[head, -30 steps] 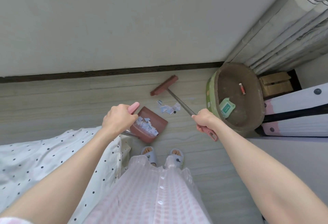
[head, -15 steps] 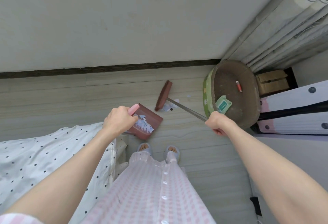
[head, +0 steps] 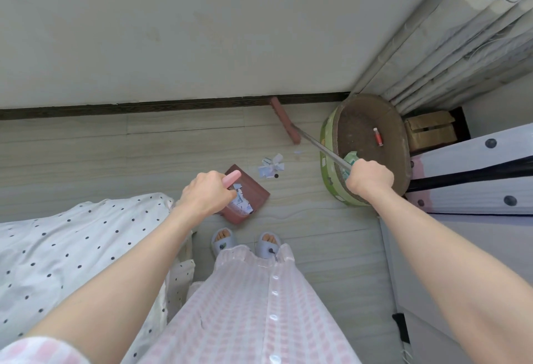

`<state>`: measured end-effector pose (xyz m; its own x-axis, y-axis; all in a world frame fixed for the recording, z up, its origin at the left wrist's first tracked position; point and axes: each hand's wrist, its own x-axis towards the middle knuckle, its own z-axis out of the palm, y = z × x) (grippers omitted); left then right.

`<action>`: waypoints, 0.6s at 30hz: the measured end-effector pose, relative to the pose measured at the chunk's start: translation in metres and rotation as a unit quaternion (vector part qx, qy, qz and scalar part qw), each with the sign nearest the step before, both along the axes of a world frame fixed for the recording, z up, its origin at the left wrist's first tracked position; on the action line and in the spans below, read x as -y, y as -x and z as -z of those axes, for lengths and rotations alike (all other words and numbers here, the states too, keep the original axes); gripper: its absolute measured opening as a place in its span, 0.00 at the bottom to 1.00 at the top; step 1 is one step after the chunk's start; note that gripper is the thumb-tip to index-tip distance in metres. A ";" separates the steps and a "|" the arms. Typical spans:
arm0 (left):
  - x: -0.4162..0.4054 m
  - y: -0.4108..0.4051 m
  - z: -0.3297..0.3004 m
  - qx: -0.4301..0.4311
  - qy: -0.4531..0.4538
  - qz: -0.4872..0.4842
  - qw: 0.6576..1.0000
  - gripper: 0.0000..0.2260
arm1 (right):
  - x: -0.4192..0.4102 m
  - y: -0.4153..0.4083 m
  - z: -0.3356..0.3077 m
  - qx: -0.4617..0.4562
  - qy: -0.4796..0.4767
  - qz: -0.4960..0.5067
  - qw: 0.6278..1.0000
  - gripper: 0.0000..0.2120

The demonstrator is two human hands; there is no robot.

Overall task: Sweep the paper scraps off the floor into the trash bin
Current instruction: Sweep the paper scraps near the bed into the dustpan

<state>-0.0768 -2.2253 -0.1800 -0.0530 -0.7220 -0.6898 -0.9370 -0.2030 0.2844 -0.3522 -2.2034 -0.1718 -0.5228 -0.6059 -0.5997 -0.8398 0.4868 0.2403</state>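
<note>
bedding with black dots (head: 72, 236) lies at the far left. the left hand (head: 206, 195) has its fingers curled round the pink handle (head: 232, 177) of the reddish dustpan (head: 249, 195), which sits on the floor (head: 115, 156) with several paper scraps (head: 240, 200) already inside it. just right of the pan's mouth, a loose cluster of scraps (head: 271, 166) lies on the tiles, with one small piece (head: 298, 151) further toward the broom head (head: 285, 120). compared with half a second ago, the broom head has swung away from the pan and now lies close to the skirting, beyond the scraps, which are uncovered again. judgement: this is a wind-up for another stroke toward the pan. the right hand (head: 369, 180) is closed tight on the metal broom shaft (head: 323, 147), over the rim of the round green-sided bin (head: 327, 144). task is partly done; emptying the pan is outstanding.
</note>
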 end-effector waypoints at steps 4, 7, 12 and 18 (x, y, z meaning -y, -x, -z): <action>-0.004 0.008 0.009 0.006 0.001 0.017 1.000 0.06 | -0.007 -0.006 0.024 0.018 -0.020 0.048 0.998 0.17; -0.006 0.011 0.014 0.019 0.009 0.023 1.000 0.06 | -0.016 -0.006 0.035 0.047 -0.042 0.075 0.995 0.17; -0.003 0.014 0.014 0.012 0.016 0.023 1.000 0.03 | -0.026 -0.022 0.042 0.111 -0.091 0.013 0.990 0.18; -0.003 0.018 0.010 0.009 0.016 0.017 1.000 0.02 | -0.025 -0.035 0.017 0.137 -0.154 -0.091 0.974 0.15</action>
<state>-0.0952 -2.2225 -0.1902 -0.0656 -0.7419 -0.6673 -0.9478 -0.1628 0.2741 -0.3174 -2.1783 -0.1891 -0.2183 -0.4439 -0.8691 -0.9587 0.2637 0.1062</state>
